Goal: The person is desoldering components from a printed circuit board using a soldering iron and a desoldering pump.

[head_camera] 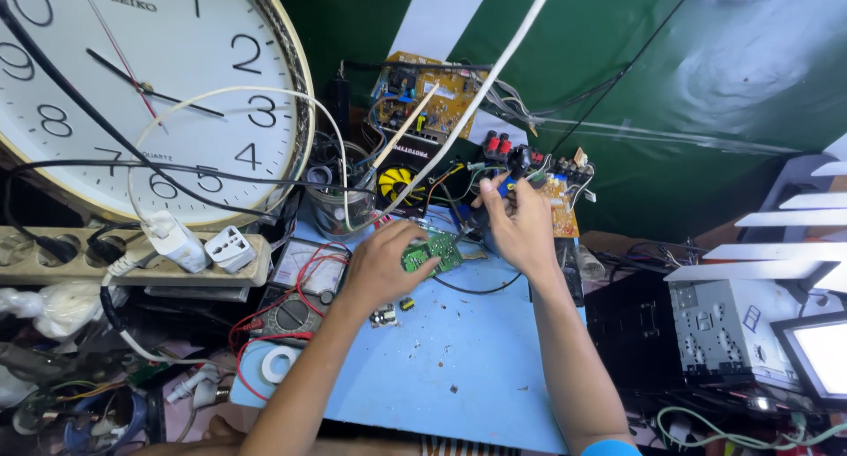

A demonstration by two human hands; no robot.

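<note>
My left hand (386, 264) rests on the blue work mat (459, 368), its fingers pinching a small green circuit board (438, 251). Just right of it, my right hand (520, 227) is closed around a dark handle of a tool whose tip points down toward the green board; the tool itself is mostly hidden by the fingers. Behind the hands stands an orange-brown circuit board (423, 90) with wires and a yellow coil (394, 183). A few small loose components (388, 313) lie on the mat near my left wrist.
A large white wall clock (150, 85) leans at left above a beige power strip (79, 253) with plugs. An analogue multimeter (296, 288) with red leads lies left of the mat, near a tape roll (279, 363). A glass jar (340, 205) holds tools. A grey stereo chassis (732, 332) sits at right.
</note>
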